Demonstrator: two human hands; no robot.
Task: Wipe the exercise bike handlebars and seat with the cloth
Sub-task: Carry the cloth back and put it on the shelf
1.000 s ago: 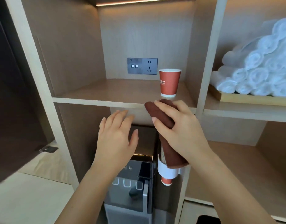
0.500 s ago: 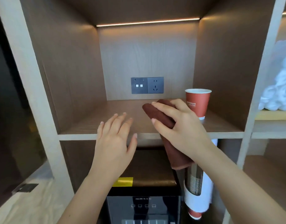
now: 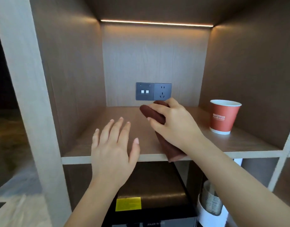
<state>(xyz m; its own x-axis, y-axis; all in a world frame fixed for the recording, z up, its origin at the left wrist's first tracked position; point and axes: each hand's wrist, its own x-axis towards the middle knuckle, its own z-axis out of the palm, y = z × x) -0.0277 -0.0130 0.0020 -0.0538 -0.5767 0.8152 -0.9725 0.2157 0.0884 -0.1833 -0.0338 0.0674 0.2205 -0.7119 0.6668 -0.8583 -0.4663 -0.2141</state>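
Right hand (image 3: 172, 123) grips the brown cloth (image 3: 153, 113), its tail overhanging the shelf (image 3: 92, 149) edge; left hand (image 3: 113, 145) hovers, fingers spread. Cup (image 3: 223, 117) reads "Hilton."

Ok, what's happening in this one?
A person stands at a wooden shelf. The right hand grips a rolled brown cloth over it. The left hand is held open beside it, holding nothing. A red paper cup stands further right. No exercise bike is in view.
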